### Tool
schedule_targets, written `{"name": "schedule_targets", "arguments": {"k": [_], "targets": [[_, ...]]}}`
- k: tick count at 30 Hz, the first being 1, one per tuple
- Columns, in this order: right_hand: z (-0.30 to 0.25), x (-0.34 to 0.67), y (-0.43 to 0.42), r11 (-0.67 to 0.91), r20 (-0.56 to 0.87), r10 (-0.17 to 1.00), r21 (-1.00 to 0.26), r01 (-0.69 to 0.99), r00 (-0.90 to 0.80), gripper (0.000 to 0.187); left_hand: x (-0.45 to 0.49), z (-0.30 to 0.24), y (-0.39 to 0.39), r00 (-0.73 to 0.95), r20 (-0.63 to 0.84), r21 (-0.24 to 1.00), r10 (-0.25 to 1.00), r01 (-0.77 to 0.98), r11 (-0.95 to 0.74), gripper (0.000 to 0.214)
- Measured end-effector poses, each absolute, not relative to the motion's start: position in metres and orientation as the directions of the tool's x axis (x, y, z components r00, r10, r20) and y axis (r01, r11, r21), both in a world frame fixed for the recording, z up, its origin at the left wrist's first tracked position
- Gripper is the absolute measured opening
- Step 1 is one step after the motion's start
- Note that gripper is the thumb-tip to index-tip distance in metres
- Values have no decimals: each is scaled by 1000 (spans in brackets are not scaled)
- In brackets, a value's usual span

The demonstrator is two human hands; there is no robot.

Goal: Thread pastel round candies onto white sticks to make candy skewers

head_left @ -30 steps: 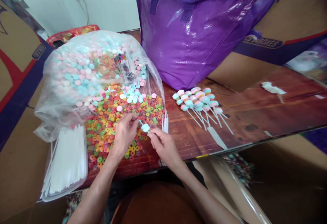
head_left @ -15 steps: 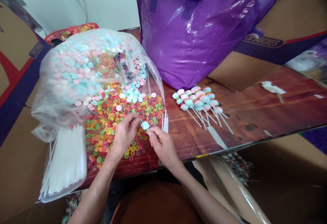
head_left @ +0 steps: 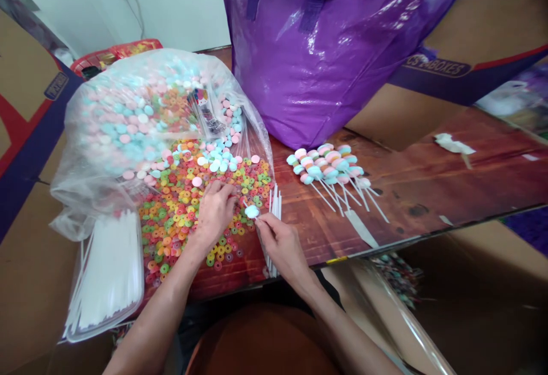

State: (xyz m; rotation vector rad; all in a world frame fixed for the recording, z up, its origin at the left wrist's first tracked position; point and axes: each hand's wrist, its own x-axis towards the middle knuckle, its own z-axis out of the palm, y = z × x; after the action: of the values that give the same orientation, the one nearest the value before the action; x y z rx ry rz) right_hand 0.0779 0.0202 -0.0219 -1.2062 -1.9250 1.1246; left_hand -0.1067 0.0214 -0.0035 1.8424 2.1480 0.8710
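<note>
Between finger and thumb, my right hand [head_left: 280,244] pinches a thin white stick carrying pale blue and white candy discs [head_left: 252,211]. My left hand [head_left: 216,209] is closed just left of the stick's tip, over the gummy rings; whatever is in its fingertips is too small to make out. Colourful gummy rings [head_left: 171,226] lie spread beneath both hands. Behind them, pink, blue and white candy discs [head_left: 220,161] spill from a clear plastic bag [head_left: 77,152]. A row of white sticks [head_left: 275,201] lies beside my right hand.
Finished-looking candy skewers [head_left: 327,164] are piled on the wooden table [head_left: 411,186] at right. A clear pack of white sticks [head_left: 107,272] sits at the left front. A large purple bag [head_left: 334,61] and cardboard boxes [head_left: 492,32] stand behind. Crumpled white paper [head_left: 454,144] lies far right.
My left hand has drawn its fingers away from the stick's tip. My right hand has shifted slightly right and down with the candy stick. The view has shifted a little.
</note>
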Motion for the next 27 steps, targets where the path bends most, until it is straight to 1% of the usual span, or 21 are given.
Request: {"name": "schedule_targets", "arguments": {"k": [2, 4, 5, 7, 10, 12, 14, 18, 20, 23, 25, 27], "targets": [[-21, 76, 19, 249, 63, 906, -880, 405, -419, 27, -109, -3, 19, -292, 195, 716, 936, 695, 68, 8], [-20, 74, 18, 263, 78, 899, -883, 389, -431, 27, -111, -3, 17, -330, 119, 882, 936, 468, 53, 4], [-20, 72, 17, 268, 84, 895, -886, 379, -438, 27, -111, -3, 16, -337, 86, 937, 937, 348, 39, 4], [-19, 69, 16, 273, 90, 888, -892, 361, -450, 27, -110, -3, 15, -351, 38, 990, 936, 143, 13, 9], [-18, 66, 14, 281, 107, 885, -899, 336, -453, 26, -108, 0, 11, -380, -46, 998, 924, -49, 29, 18], [-17, 65, 14, 288, 123, 887, -901, 325, -444, 25, -107, 2, 8, -378, -109, 991, 919, -109, 73, 23], [-17, 65, 14, 293, 132, 889, -899, 324, -437, 25, -106, 4, 6, -371, -153, 985, 916, -133, 111, 26], [-15, 66, 15, 307, 133, 883, -890, 337, -451, 25, -104, 10, 2, -363, -160, 982, 918, -149, 112, 31], [-15, 65, 14, 313, 144, 883, -889, 335, -446, 25, -102, 14, 1, -362, -163, 982, 918, -150, 115, 38], [-14, 60, 13, 315, 173, 900, -893, 322, -401, 25, -100, 16, -1, -338, -240, 965, 910, -185, 185, 51], [-13, 55, 12, 313, 187, 907, -899, 306, -377, 25, -100, 15, -3, -313, -288, 950, 905, -214, 228, 51], [-12, 51, 13, 308, 190, 906, -909, 281, -378, 25, -103, 13, -5, -316, -287, 952, 904, -201, 232, 47]]}}
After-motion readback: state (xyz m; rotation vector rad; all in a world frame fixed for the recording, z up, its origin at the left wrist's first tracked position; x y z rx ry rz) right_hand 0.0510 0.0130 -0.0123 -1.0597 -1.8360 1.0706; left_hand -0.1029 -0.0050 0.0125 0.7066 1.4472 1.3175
